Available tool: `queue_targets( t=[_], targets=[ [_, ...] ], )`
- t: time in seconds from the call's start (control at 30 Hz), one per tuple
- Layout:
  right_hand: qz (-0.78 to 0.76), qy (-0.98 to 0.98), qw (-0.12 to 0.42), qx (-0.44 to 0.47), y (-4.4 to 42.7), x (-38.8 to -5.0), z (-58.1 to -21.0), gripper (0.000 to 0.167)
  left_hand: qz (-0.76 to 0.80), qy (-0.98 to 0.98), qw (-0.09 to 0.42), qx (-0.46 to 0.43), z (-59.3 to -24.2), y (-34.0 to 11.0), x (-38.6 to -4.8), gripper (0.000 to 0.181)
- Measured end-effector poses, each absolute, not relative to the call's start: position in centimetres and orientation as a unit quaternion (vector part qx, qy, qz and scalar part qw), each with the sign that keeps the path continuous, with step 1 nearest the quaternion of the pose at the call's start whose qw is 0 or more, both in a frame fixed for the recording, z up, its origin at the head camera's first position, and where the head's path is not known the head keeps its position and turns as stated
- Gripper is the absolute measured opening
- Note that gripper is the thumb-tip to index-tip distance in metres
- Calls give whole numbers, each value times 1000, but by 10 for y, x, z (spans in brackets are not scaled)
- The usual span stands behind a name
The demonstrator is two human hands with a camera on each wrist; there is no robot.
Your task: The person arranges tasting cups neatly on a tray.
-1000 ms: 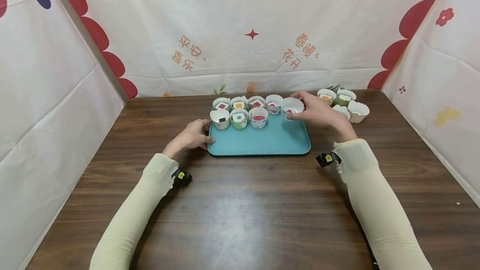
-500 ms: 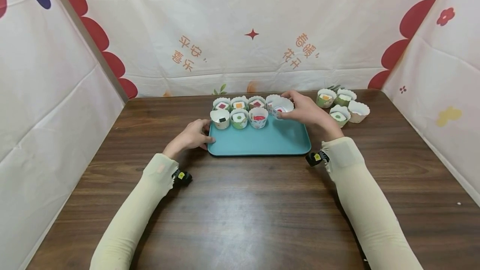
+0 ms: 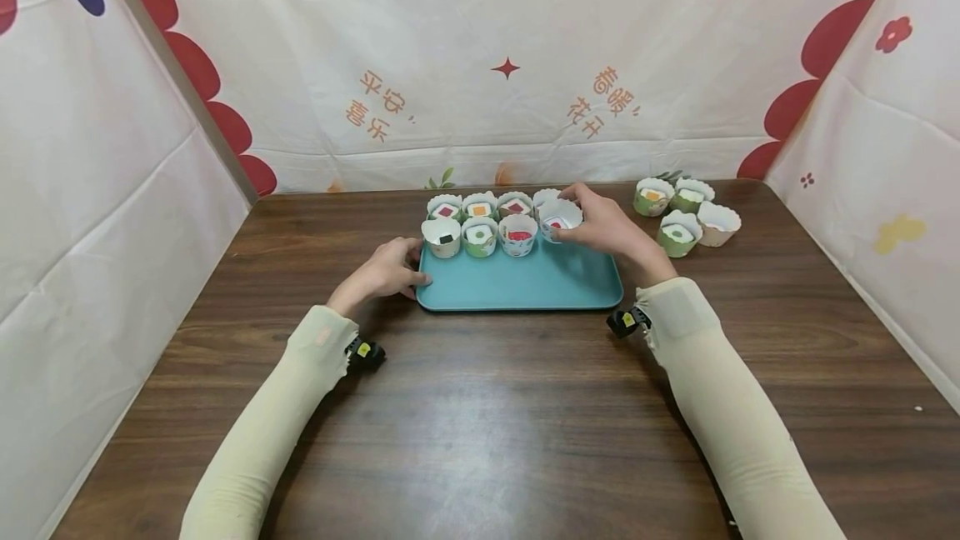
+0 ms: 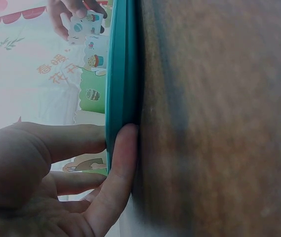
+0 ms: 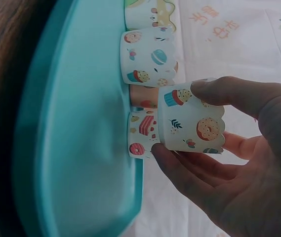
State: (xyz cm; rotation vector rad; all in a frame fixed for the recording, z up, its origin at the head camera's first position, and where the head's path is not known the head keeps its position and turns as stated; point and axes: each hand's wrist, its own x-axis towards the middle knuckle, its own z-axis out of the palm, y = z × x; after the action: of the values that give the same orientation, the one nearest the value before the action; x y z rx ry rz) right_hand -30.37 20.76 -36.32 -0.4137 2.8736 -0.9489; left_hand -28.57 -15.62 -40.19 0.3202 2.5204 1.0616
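My right hand (image 3: 611, 230) grips a white paper baking cup (image 5: 194, 118) printed with cupcakes and donuts, a small red-and-white piece showing inside. In the right wrist view it hangs above the teal tray (image 3: 517, 286), in front of another patterned cup (image 5: 142, 136). My left hand (image 3: 386, 269) pinches the tray's left edge, one finger lying along its underside rim in the left wrist view. Filled cups stand on the tray's far part: a back row and a front row with a white cup (image 3: 442, 240), a green cup (image 3: 479, 240) and a cup with a red piece (image 3: 518, 238).
Several more baking cups stand on the dark wooden table (image 3: 465, 423) to the right of the tray, among them a green one (image 3: 678, 238) and a cream one (image 3: 717, 225). A printed white cloth (image 3: 450, 65) hangs behind the table's far edge.
My right hand has carried the baking cup leftward over the tray, closer to the front row. A green cup on the right has come fully into view. The left hand keeps its place.
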Motion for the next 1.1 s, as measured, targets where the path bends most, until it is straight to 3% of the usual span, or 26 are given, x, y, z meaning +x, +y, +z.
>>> queue_targets(
  t=[0.47, 0.73, 1.1],
  targets=[
    [-298, 945, 60, -122, 206, -307, -372, 76, 380, 897, 195, 117, -400, -156, -285, 74],
    [-310, 941, 76, -116, 208, -306, -378, 90, 382, 894, 200, 118, -401, -155, -286, 77],
    [-303, 942, 87, -117, 208, -310, -383, 93, 376, 897, 199, 118, -401, -156, -287, 77]
  ],
)
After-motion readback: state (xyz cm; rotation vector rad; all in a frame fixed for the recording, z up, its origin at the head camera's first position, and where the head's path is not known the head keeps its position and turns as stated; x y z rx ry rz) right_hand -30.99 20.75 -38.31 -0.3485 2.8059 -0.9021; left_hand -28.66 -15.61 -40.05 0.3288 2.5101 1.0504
